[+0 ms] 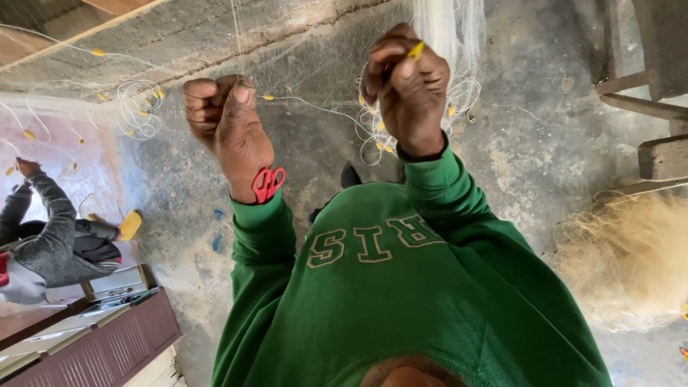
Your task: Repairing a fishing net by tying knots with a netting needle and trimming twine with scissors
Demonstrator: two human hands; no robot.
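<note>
Head cam looks straight down; both hands are raised in front of a green sweatshirt.

Right hand (410, 97): fingers pinched together on a small yellow float (416, 49) at its 12 o'clock, fingertip level. One float in the grip. The float's long axis runs roughly 1-to-7 o'clock.

Left hand (228, 122): fist closed around the white line (309, 102), thumb pressed on top. Red-handled scissors (267, 183) sit at the wrist, at the 6 o'clock end of the hand; I count one pair. Can't tell if they hang from a finger or a cord.

Key relation: the line runs from the left fist toward 3 o'clock, sagging slightly, to the right hand. One more yellow float rides on it just right of the left fist. The right hand is the nearer one to the pinched float; the left is well apart from it.

A bunch of line loops with yellow floats (380, 132) hangs under the right hand; at least four floats show there, exact count unclear. Fine netting (444, 29) hangs at 12 o'clock. A tan net heap (631, 258) lies at 4 o'clock. Another person in a grey sleeve (50, 215) sits at 9 o'clock.
</note>
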